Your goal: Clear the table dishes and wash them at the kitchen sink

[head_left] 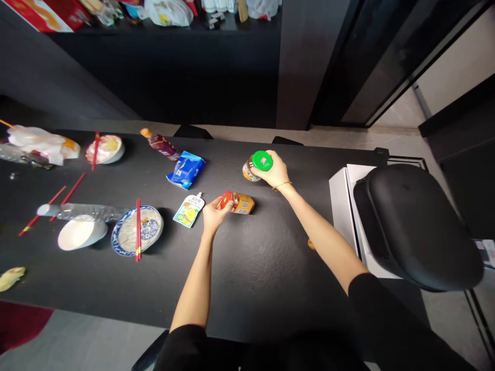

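Note:
My left hand [214, 215] is closed around the red-lidded end of a jar [243, 204] with a yellow-orange label. That jar tilts over to the right above the black table. Farther off and to the right, my right hand [277, 171] grips a second jar [251, 170] near its green lid [262, 161]. Its labelled body leans away to the left, and whether its base touches the table I cannot tell. Left of my left hand lies a white and yellow spouted pouch [189, 210]. Beyond it are a blue packet [186, 170] and a bottle with an orange cap [160, 144].
On the left of the table [270, 268] are a patterned bowl [157, 226] with red chopsticks across it, a white paper cup [81, 234], a clear plastic bottle [93, 211] and another bowl [112, 152]. A black case [417, 226] and white boxes [340, 201] stand at the right end.

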Demonstrator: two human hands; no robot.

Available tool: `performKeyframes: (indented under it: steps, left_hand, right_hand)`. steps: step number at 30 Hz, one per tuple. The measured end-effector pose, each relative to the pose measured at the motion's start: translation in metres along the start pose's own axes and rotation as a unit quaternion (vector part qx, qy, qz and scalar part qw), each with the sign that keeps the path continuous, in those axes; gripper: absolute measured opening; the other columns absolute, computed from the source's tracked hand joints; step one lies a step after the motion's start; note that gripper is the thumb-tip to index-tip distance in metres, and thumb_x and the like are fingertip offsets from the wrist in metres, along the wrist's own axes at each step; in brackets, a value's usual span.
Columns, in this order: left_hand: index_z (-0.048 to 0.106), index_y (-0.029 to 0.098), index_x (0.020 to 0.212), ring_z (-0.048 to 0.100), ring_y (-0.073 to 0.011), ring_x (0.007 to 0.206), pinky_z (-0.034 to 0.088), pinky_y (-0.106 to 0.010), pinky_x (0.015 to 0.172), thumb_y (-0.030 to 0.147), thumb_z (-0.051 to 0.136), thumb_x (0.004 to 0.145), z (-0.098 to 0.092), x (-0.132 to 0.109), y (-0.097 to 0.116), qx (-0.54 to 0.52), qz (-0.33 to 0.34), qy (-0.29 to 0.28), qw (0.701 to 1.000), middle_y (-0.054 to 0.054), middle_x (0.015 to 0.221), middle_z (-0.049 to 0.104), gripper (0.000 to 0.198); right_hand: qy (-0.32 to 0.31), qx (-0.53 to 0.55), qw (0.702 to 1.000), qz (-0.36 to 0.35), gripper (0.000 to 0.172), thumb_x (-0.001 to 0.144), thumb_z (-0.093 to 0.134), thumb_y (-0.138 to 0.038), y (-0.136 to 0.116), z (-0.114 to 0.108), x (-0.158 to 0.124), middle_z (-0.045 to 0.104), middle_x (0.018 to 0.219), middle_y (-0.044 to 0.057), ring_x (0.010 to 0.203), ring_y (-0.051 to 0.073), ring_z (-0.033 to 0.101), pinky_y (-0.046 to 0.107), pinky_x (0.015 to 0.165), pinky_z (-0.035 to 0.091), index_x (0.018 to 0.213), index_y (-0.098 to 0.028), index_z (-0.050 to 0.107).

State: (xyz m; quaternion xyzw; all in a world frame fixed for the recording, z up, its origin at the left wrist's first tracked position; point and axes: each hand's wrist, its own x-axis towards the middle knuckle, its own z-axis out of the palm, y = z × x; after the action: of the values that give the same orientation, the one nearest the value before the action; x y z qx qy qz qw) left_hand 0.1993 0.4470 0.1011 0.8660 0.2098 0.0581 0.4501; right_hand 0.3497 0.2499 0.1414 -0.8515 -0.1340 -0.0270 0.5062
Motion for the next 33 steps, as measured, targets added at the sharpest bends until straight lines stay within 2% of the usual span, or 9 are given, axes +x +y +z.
performKeyframes:
  steps: [3, 6, 11, 14, 18, 23, 26, 29, 33]
  left_hand:
    - [0.067, 0.007, 0.103, 0.053, -0.0123, 0.054, 0.045, -0.022, 0.051, 0.055, 0.069, 0.062, 0.001, -0.013, 0.024, -0.134, 0.024, 0.000, 0.991, 0.002, 0.055, 0.055, 0.063]
    - [0.067, 0.010, 0.103, 0.049, -0.0111, 0.048, 0.045, -0.023, 0.048, 0.049, 0.075, 0.056, -0.005, -0.029, 0.051, -0.149, 0.085, 0.016, 0.985, 0.006, 0.048, 0.047, 0.061]
    - [0.067, 0.016, 0.103, 0.034, -0.0072, 0.039, 0.037, -0.020, 0.045, 0.045, 0.079, 0.053, -0.019, -0.043, 0.093, 0.025, 0.187, -0.016, 0.982, 0.013, 0.040, 0.030, 0.059]
    - [0.066, 0.019, 0.100, 0.042, -0.0087, 0.044, 0.037, -0.020, 0.051, 0.051, 0.076, 0.054, -0.009, -0.041, 0.112, 0.156, 0.224, -0.056, 0.960, 0.009, 0.044, 0.040, 0.057]
    - [0.064, 0.017, 0.106, 0.060, -0.0158, 0.058, 0.040, -0.022, 0.060, 0.061, 0.067, 0.062, 0.041, -0.033, 0.128, 0.297, 0.243, -0.129, 0.914, -0.001, 0.059, 0.060, 0.062]
    - [0.059, 0.018, 0.111, 0.068, -0.0240, 0.078, 0.043, -0.025, 0.068, 0.069, 0.056, 0.071, 0.136, -0.035, 0.142, 0.355, 0.253, -0.226, 0.871, -0.009, 0.079, 0.070, 0.065]
    - [0.058, 0.017, 0.113, 0.069, -0.0262, 0.085, 0.045, -0.027, 0.072, 0.071, 0.053, 0.073, 0.187, -0.045, 0.148, 0.356, 0.246, -0.259, 0.864, -0.013, 0.086, 0.071, 0.067]
    - [0.055, 0.016, 0.117, 0.068, -0.0283, 0.087, 0.046, -0.030, 0.075, 0.073, 0.050, 0.074, 0.220, -0.058, 0.152, 0.352, 0.238, -0.270, 0.864, -0.015, 0.089, 0.071, 0.072]
    - [0.050, 0.013, 0.126, 0.068, -0.0315, 0.091, 0.047, -0.034, 0.078, 0.071, 0.049, 0.077, 0.242, -0.070, 0.155, 0.366, 0.250, -0.273, 0.854, -0.017, 0.090, 0.071, 0.077]
  right_hand:
    - [0.089, 0.026, 0.995, -0.024, 0.066, 0.066, 0.074, -0.042, 0.003, -0.043, -0.032, 0.057, 0.121, 0.010, 0.113, 0.024, 0.054, 0.043, 0.099, 0.043, 0.121, -0.019, 0.046]
    - [0.132, 0.028, 0.990, -0.031, 0.062, 0.067, 0.073, -0.040, 0.014, -0.075, -0.068, 0.056, 0.120, 0.009, 0.111, 0.024, 0.055, 0.043, 0.100, 0.044, 0.120, -0.020, 0.047]
    - [0.131, 0.002, 0.991, -0.018, 0.059, 0.068, 0.072, -0.038, 0.029, -0.102, -0.111, 0.058, 0.115, 0.010, 0.109, 0.024, 0.056, 0.042, 0.097, 0.046, 0.119, -0.018, 0.049]
    - [0.148, -0.039, 0.988, -0.007, 0.059, 0.069, 0.071, -0.037, 0.026, -0.114, -0.138, 0.057, 0.118, 0.012, 0.112, 0.026, 0.054, 0.045, 0.099, 0.044, 0.122, -0.018, 0.049]
    - [0.171, -0.075, 0.982, 0.014, 0.062, 0.072, 0.069, -0.034, 0.016, -0.131, -0.194, 0.054, 0.126, 0.012, 0.118, 0.028, 0.051, 0.048, 0.101, 0.043, 0.127, -0.021, 0.046]
    - [0.141, -0.071, 0.986, 0.051, 0.063, 0.070, 0.071, -0.029, 0.011, -0.138, -0.276, 0.055, 0.125, 0.012, 0.117, 0.029, 0.052, 0.049, 0.100, 0.045, 0.128, -0.023, 0.047]
    - [0.149, -0.058, 0.983, 0.086, 0.065, 0.068, 0.073, -0.028, 0.013, -0.141, -0.309, 0.055, 0.123, 0.012, 0.115, 0.030, 0.054, 0.051, 0.097, 0.047, 0.128, -0.024, 0.046]
    - [0.171, -0.014, 0.976, 0.134, 0.065, 0.067, 0.074, -0.028, 0.019, -0.150, -0.325, 0.057, 0.122, 0.012, 0.113, 0.031, 0.056, 0.052, 0.096, 0.048, 0.126, -0.024, 0.047]
    - [0.193, 0.122, 0.949, 0.218, 0.059, 0.070, 0.074, -0.031, 0.033, -0.172, -0.333, 0.060, 0.119, 0.010, 0.107, 0.027, 0.061, 0.045, 0.089, 0.054, 0.123, -0.024, 0.048]
